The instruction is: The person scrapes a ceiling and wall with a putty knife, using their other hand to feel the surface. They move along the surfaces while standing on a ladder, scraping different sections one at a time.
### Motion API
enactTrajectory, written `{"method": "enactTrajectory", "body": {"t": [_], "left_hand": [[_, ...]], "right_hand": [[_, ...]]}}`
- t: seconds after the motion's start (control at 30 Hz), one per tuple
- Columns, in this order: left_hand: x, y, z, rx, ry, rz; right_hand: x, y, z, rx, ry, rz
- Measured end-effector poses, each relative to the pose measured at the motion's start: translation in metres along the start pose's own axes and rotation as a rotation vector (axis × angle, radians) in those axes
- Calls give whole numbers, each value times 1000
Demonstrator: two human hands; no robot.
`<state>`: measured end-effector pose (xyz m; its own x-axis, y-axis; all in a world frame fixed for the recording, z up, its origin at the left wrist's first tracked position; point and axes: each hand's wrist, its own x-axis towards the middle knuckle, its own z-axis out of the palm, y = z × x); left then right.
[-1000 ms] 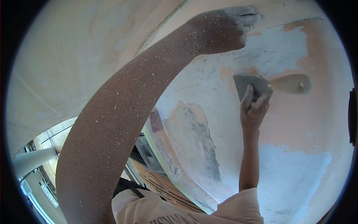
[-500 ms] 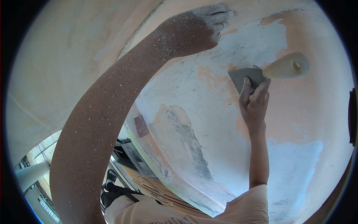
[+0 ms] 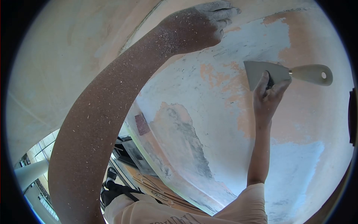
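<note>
At the right hand (image 3: pixel 266 98), I record a pinch: the thumb lies on the near face of the scraper (image 3: pixel 257 73), with the other fingers bent at its lower edge, close to the handle (image 3: pixel 311 74). Against the preceding frame, I find the scraper shifted toward the right of the view and farther from the left hand (image 3: pixel 210 23). Its handle, seen foreshortened there, now shows nearly side-on, hole visible near its end. The scraper lies just beyond the right hand, blade toward the left of the view, handle toward the right. It overlaps the patchy surface (image 3: pixel 216 127) in my view; I cannot confirm blade contact.

I note the left hand dusted white, its fingers extended and close together, almost where they were. I cannot tell how firmly it bears on the surface. Pale flecks cover the left forearm (image 3: pixel 108 89).

Farther out, I log peach and whitish areas around the scraper, and a rough grey patch (image 3: pixel 195 143) lower down. A small dark red rectangle (image 3: pixel 141 124) sits beside that patch. Below are a pale shirt (image 3: pixel 140 212) and a sandalled foot (image 3: pixel 111 174).
</note>
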<state>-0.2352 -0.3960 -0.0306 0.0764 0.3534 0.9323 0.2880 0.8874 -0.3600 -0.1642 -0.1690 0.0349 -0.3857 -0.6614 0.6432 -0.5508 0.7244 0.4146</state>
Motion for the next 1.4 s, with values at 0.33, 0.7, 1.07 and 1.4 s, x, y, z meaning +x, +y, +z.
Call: {"method": "enactTrajectory", "body": {"t": [0.33, 0.7, 1.07, 1.4], "left_hand": [[0, -1, 0, -54, -61, 7], [2, -2, -7, -81, -100, 86], [0, -3, -3, -115, -85, 64], [0, -2, -6, -66, -95, 67]], "right_hand": [[-4, 4, 4, 115, 87, 81], [-5, 3, 7, 102, 139, 73], [-8, 6, 10, 42, 85, 52], [-5, 4, 7, 39, 120, -7]]}}
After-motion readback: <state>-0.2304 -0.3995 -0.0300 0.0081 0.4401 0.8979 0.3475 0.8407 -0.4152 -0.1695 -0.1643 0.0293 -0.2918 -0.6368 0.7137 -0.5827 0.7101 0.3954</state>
